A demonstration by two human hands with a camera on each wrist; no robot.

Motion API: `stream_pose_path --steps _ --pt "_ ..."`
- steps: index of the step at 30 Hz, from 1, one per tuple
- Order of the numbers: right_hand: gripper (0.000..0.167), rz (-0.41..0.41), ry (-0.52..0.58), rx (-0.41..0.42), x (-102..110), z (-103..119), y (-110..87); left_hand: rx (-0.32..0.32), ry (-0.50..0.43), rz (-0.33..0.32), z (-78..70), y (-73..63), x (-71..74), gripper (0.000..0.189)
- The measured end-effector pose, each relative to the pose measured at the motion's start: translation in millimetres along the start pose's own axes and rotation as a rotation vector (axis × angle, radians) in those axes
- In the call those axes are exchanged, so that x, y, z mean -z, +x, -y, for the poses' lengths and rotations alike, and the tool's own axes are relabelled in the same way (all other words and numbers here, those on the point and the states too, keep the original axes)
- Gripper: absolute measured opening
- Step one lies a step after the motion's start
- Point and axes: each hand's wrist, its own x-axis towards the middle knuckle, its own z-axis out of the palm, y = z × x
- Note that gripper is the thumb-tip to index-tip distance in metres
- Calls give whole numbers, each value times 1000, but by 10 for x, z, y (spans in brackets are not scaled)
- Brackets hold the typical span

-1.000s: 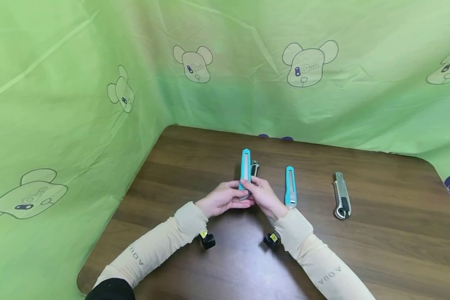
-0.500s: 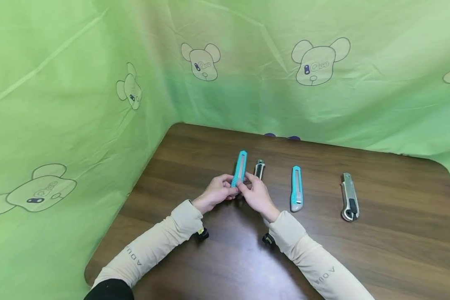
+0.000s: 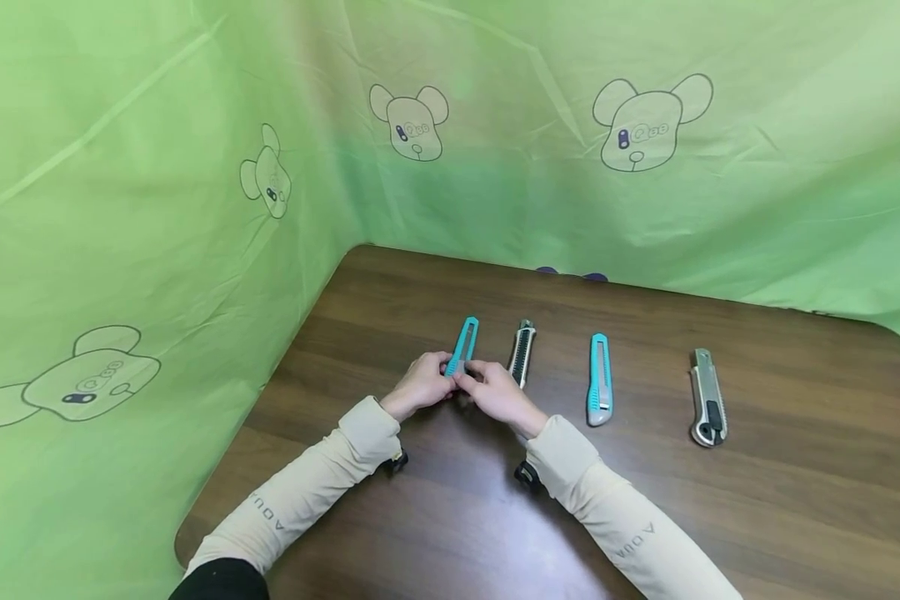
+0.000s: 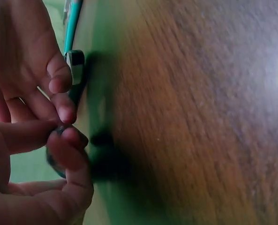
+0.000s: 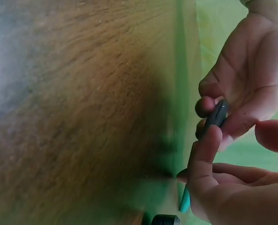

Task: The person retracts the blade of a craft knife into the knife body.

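Between both hands, at the middle of the table in the head view, is a teal utility knife [image 3: 456, 357], its slotted end slanting away from the person. The left hand [image 3: 422, 385] pinches its near end from the left. From the right, the right hand [image 3: 501, 393] holds the same end with thumb and fingertips. Both wrist views show a dark knife end [image 5: 217, 114] among the fingertips, close above the tabletop. Whether the knife touches the wood, I cannot tell. Just beyond the right hand lies a silver-and-black utility knife [image 3: 522, 350], its near end partly covered by that hand.
Farther right on the brown wooden table [image 3: 645, 517] lie a second teal utility knife [image 3: 594, 387] and a larger silver utility knife [image 3: 706, 387], roughly in a row. Green cloth [image 3: 495, 200] with bear-head drawings hangs behind and to the left of the table.
Both hands have moved left and lower with the teal knife, which tilts more. The silver-and-black knife shows more of its length. The head view has shifted slightly.
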Motion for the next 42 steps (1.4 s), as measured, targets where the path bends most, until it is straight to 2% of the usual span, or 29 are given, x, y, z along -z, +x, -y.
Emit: stream_pose_path --steps 3,9,11,13,19,30,34,38,40,42 --pt "35 13 -10 -7 -14 -12 18 -28 88 -4 18 7 -5 24" --pt "31 25 -84 6 -27 -11 31 -160 397 -57 36 18 -45 15" --pt "32 22 -98 15 -31 -16 33 -166 463 -61 42 25 -65 15" --pt "31 19 -103 23 -30 -22 36 -142 499 -62 46 31 -82 16" --pt "31 25 -110 42 -31 -25 57 -34 532 -87 49 54 -95 27" --pt "44 -20 -11 33 35 12 58 -13 543 -125 65 95 -58 34" --pt "44 -46 64 23 45 16 44 -6 532 -133 82 97 -56 37" --pt "30 -124 161 8 69 10 30 -7 515 -113 91 86 -25 43" --pt "21 -171 235 -22 100 12 15 -10 504 -114 85 80 8 46" --pt "18 -209 361 -74 146 15 -9 -32 484 -134 67 72 47 48"
